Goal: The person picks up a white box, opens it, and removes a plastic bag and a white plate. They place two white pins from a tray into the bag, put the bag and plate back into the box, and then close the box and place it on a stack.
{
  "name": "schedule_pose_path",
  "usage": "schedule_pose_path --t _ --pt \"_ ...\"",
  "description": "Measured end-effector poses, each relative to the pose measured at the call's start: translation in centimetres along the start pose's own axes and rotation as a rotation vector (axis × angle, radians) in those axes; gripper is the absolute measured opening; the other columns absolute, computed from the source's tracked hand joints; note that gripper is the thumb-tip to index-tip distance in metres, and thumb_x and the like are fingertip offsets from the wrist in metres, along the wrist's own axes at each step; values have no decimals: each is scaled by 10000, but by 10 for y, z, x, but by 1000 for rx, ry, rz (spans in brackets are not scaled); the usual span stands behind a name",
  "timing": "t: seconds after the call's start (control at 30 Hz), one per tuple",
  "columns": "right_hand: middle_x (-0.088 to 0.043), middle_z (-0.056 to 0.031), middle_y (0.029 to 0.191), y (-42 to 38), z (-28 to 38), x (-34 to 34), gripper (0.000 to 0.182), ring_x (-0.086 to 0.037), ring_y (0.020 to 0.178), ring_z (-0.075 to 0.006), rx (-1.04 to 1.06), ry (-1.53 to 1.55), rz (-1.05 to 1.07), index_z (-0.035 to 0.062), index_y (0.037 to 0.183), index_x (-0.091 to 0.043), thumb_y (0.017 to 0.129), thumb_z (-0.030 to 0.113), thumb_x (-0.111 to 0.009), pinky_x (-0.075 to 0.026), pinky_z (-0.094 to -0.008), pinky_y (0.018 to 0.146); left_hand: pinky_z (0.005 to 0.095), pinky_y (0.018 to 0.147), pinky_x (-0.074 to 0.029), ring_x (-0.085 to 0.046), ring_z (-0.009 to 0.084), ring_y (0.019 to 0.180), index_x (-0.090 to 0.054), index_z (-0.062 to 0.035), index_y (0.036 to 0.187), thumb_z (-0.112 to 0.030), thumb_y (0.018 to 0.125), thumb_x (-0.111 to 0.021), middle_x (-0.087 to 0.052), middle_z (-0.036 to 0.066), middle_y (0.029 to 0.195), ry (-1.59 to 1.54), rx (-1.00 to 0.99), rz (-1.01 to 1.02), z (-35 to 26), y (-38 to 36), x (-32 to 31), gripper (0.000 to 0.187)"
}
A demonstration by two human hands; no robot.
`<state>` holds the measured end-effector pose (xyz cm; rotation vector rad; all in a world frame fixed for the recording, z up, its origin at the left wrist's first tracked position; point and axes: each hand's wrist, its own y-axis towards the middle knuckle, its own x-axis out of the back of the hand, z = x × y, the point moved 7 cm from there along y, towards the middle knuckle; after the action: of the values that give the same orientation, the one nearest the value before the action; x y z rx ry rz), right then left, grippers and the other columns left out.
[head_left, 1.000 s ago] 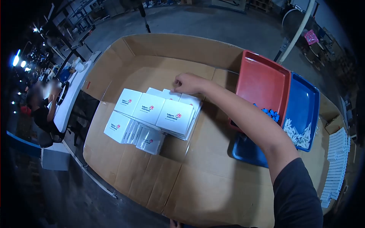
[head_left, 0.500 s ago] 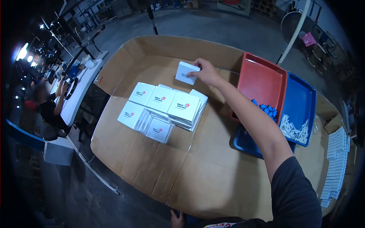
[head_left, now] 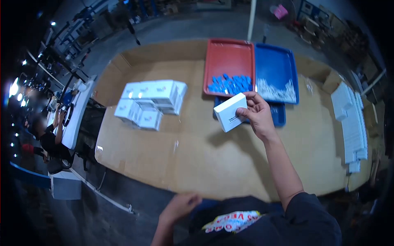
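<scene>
Head view | right hand [head_left: 259, 116] pinching white box [head_left: 228, 111] — thumb [head_left: 243, 111] covers print [head_left: 234, 118] | left hand [head_left: 182, 206] blurred — can't tell grasp

My right arm [head_left: 283, 166] angles up and forward, forearm bare. Right grip [head_left: 260, 117] raised, closed in a pinch, thumb [head_left: 243, 112] across the near side, other fingers bent. Left forearm [head_left: 163, 230] enters at bottom; left grip [head_left: 182, 205] low, near my torso [head_left: 262, 221], motion-blurred, finger pose unclear.
</scene>
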<state>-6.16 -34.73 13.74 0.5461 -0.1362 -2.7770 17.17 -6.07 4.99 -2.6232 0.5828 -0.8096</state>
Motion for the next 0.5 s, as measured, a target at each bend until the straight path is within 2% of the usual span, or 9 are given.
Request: schedule_pose_path --t 0.03,0.1,0.17,0.23,0.33,0.37,0.47,0.5 --pt "-724 -78 1093 -27 -7 7 471 -701 1001 -137 -35 43 -4 0 1276 -592 858 -21 -808 -586 -281 879 398 881 -566 -731 274 1004 -710 -6 1113 -394 1076 -546 -735 204 1000 -107 -46 -124 -20 11 4 423" --pt "-719 -77 1127 -70 -23 18 477 -695 1010 -133 -101 84 19 -11 1314 -618 873 -3 -800 -583 -272 879 364 899 -566 -715 239 1021 -656 -27 1290 -422 1116 -456 -727 166 1090 -650 -109 -262 -25 52 -8 475" --pt "-714 -83 1143 -105 -28 19 476 -693 1014 -133 -148 62 45 -9 1322 -621 881 13 -798 -582 -271 864 373 930 -572 -709 260 1063 -524 -45 1444 -533 1107 -394 -687 164 1229 -907 -161 -218 -63 86 -14 607" --pt "-704 -93 1168 -136 -21 8 466 -681 1036 -136 -137 50 70 -16 1327 -625 894 32 -790 -570 -263 855 367 962 -567 -704 262 1096 -412 -46 1515 -604 1090 -347 -646 168 1305 -1307 -183 67 -104 100 -35 704" --pt "-693 -85 1190 -166 -22 12 469 -660 1072 -143 -118 -168 117 -15 1307 -641 885 84 -820 -553 -279 895 474 1012 -554 -643 296 1248 -370 -84 1552 -658 1069 -309 -570 162 1427 -1342 -185 345 -129 105 -68 753" --pt "-654 -136 1294 -179 -22 16 479 -643 1162 -209 -174 -236 52 -28 1315 -641 901 155 -800 -522 -344 987 468 1031 -540 -608 279 1283 -411 -103 1516 -678 1055 -345 -593 134 1377 -1237 -118 201 -133 104 -78 740" --pt "-609 -158 1345 -202 15 4 581 -622 1209 -260 290 -719 105 22 1393 -601 876 203 -795 -524 -367 979 434 1037 -534 -617 249 1248 -454 -116 1470 -677 1051 -373 -605 109 1331 -1299 -79 156 -133 106 -97 705" --pt "-537 -229 1413 -214 13 -1 718 -580 1275 -351 321 -695 149 11 1443 -541 833 291 -797 -491 -406 1041 388 1010 -544 -635 219 1193 -486 -126 1434 -663 1054 -390 -613 84 1301 -1325 -40 95 -135 104 -106 664"
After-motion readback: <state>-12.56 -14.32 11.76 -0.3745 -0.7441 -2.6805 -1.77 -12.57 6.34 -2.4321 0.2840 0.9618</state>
